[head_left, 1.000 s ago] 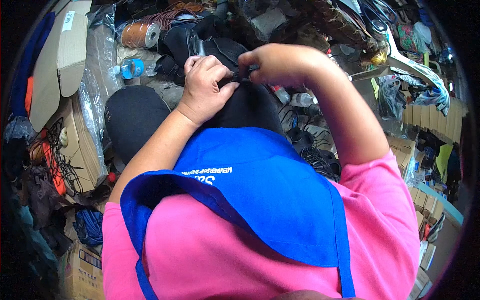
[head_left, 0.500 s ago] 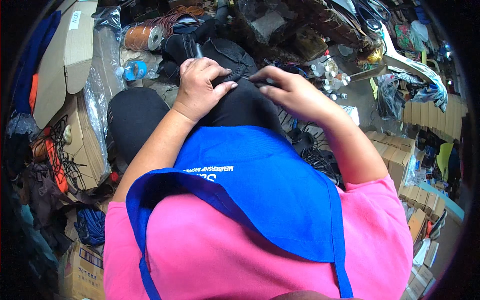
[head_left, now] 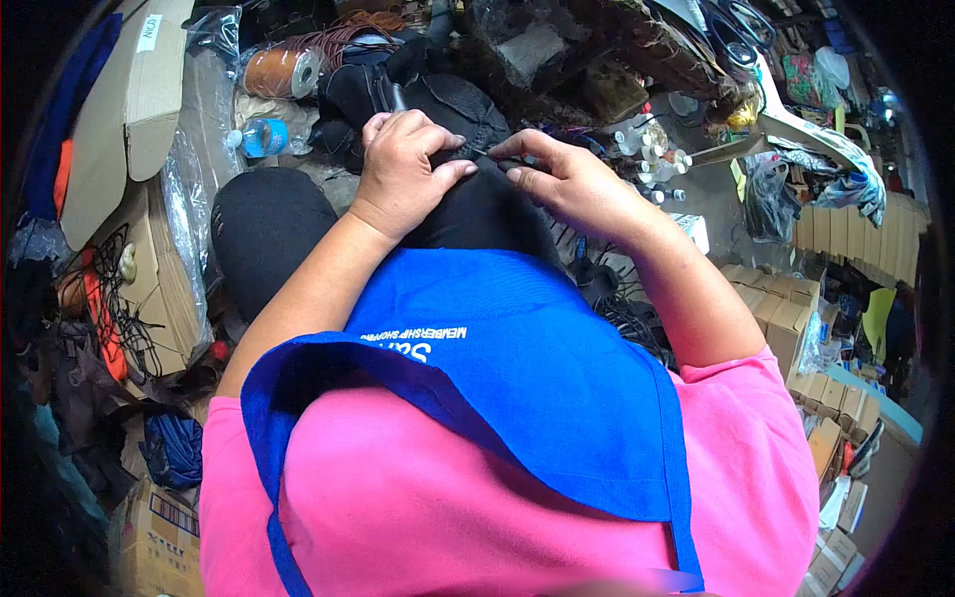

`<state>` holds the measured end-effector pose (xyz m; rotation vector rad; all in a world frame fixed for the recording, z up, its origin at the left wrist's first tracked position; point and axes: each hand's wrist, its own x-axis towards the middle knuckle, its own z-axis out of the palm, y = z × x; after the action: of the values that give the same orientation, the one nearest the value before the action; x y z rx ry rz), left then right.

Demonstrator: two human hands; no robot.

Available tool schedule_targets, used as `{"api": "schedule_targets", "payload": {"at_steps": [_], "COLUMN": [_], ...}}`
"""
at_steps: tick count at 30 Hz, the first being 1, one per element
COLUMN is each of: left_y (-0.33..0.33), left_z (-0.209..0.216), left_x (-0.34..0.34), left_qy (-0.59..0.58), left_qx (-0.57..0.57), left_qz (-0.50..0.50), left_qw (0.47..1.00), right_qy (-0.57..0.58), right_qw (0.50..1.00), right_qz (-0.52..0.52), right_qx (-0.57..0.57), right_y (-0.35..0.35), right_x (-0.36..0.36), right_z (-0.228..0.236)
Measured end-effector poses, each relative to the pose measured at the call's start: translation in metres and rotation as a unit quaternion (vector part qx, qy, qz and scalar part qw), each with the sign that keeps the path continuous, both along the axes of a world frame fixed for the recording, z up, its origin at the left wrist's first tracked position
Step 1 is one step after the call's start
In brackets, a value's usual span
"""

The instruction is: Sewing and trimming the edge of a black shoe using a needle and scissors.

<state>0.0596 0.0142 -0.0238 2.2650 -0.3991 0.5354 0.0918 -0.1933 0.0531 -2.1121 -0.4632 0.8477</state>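
A black leather-looking piece (head_left: 453, 99) with a stitched, puckered edge lies over my black-trousered knee; its exact kind I cannot make out. My left hand (head_left: 410, 177) is curled over its near side, with thumb and forefinger pinching close to the stitched edge. To the right, my right hand (head_left: 572, 184) is closed, its thumb and forefinger nearly together beside the same edge. Whatever sits in that pinch is dark and too small to name. A blue apron (head_left: 537, 368) covers my lap just below both hands.
At the left stand cardboard sheets (head_left: 129, 99) and plastic wrap. Beyond my left hand are an orange spool (head_left: 284, 73) and a bottle with a blue label (head_left: 264, 137). Several small bottles (head_left: 662, 159) stand right of my right hand, with scissors (head_left: 736, 40) farther up.
My right hand has shifted slightly, its fingertips now lower and closer to the stitched edge. The left hand stays in nearly the same place on the black piece.
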Motion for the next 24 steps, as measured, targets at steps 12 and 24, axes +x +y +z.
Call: {"api": "schedule_targets", "payload": {"at_steps": [12, 24], "left_y": [0.001, 0.002], "left_z": [-0.003, -0.004], "left_x": [0.004, 0.008], "left_qy": [0.006, 0.050], "left_qx": [-0.016, -0.033], "left_qz": [0.004, 0.004], "left_qw": [1.000, 0.998], "right_qy": [-0.090, -0.246], "right_qw": [0.992, 0.967], "right_qz": [0.026, -0.034], "right_qx": [-0.086, -0.048], "right_y": [0.015, 0.023], "right_x": [-0.004, -0.030], "right_z": [0.003, -0.030]}}
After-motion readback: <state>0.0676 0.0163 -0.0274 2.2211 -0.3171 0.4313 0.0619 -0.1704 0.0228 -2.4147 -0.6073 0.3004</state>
